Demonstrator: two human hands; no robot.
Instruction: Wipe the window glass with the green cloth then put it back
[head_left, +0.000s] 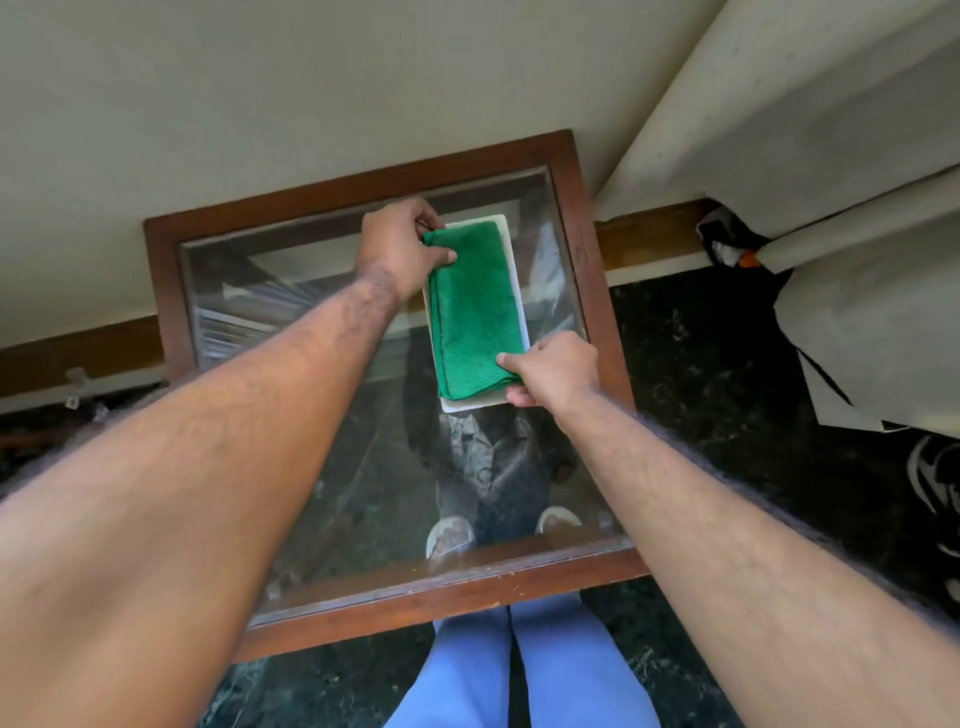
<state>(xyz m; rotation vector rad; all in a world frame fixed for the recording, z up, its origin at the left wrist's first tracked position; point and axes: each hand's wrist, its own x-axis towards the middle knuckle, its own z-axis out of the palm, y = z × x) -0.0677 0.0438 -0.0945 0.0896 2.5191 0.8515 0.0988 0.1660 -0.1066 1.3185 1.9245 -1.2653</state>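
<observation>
Head view: framed window glass (363, 467) lies tilted on the dark floor (701, 389), far edge leaning against the pale wall (208, 104). Wooden frame (587, 249) runs all round the pane

Green cloth (475, 312) is folded into a long rectangle and sits on a white tray (506, 223), which rests on the upper part of the glass. Tray edge shows along the far, right and near sides of the cloth

Left hand (397, 244) is at the far left corner of the cloth, grip clamped on it: thumb on top, fingers curled round the far edge. Right hand (556, 369) is at the near right corner, grip also clamped: thumb pressing on top of the cloth, fingers tucked under the tray's near edge. Cannot tell whether those fingers hold the tray as well

Cloth lies flat between the two hands, not lifted

Glass reflects the person standing over it. Blue trousers (519, 670) show below the near frame edge. Pale curtain (805, 156) hangs at the right, well apart from the cloth
</observation>
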